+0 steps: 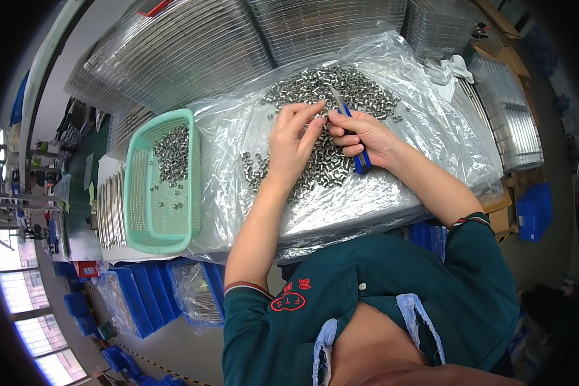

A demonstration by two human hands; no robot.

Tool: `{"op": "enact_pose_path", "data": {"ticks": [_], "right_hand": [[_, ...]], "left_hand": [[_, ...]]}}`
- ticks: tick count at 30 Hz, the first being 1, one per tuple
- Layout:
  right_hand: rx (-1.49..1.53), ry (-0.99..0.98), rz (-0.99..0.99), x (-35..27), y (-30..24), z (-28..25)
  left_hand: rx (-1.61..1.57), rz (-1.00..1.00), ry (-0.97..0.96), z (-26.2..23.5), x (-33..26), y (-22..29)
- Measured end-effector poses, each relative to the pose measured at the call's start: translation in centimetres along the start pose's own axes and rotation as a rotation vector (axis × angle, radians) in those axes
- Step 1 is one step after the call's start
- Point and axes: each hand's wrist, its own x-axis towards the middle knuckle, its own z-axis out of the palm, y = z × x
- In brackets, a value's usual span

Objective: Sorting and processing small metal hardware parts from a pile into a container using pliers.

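Note:
My right hand [370,138] is wrapped round a blue utility knife [362,165], whose blade points up and away from me. Close beside it, my left hand [293,141] has its thumb and index finger brought together near the knife. Whatever lies between those fingertips is too small to make out. Beneath and around both hands are small round metal parts [328,168], heaped in a near pile and a larger far pile [367,90]. They lie on a clear plastic sheet [231,193] that covers the work table.
A mint-green plastic basket [195,193] with similar metal parts stands at the left. Stacked clear trays [186,51] line the back, and more trays [518,128] stand at the right. A white cloth [449,69] lies at back right. Blue bins [148,296] sit below the table edge.

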Motion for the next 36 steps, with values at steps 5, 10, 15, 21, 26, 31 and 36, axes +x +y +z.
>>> {"op": "enact_pose_path", "data": {"ticks": [5,10,15,21,26,31,36], "right_hand": [[0.002,0.005,0.009,0.01,-0.01,0.01],[0.015,0.003,0.007,0.04,0.06,-0.14],[0.009,0.009,0.005,0.06,0.09,-0.23],[0.023,0.001,0.019,0.11,0.04,-0.24],[0.021,0.012,0.017,0.08,0.07,-0.17],[0.007,0.003,-0.002,0.05,0.06,-0.17],[0.020,0.001,-0.001,-0.01,0.04,-0.09]], "left_hand": [[0.019,0.006,-0.008,0.06,-0.08,-0.15],[-0.016,0.026,0.033,0.28,-0.12,0.02],[-0.008,0.042,0.038,0.38,-0.01,0.37],[-0.023,0.019,0.041,0.28,-0.01,0.50],[-0.015,0.031,0.061,0.30,-0.05,0.33],[0.003,0.023,0.035,0.32,-0.02,0.61],[-0.018,0.023,0.031,0.41,-0.04,0.54]]}}
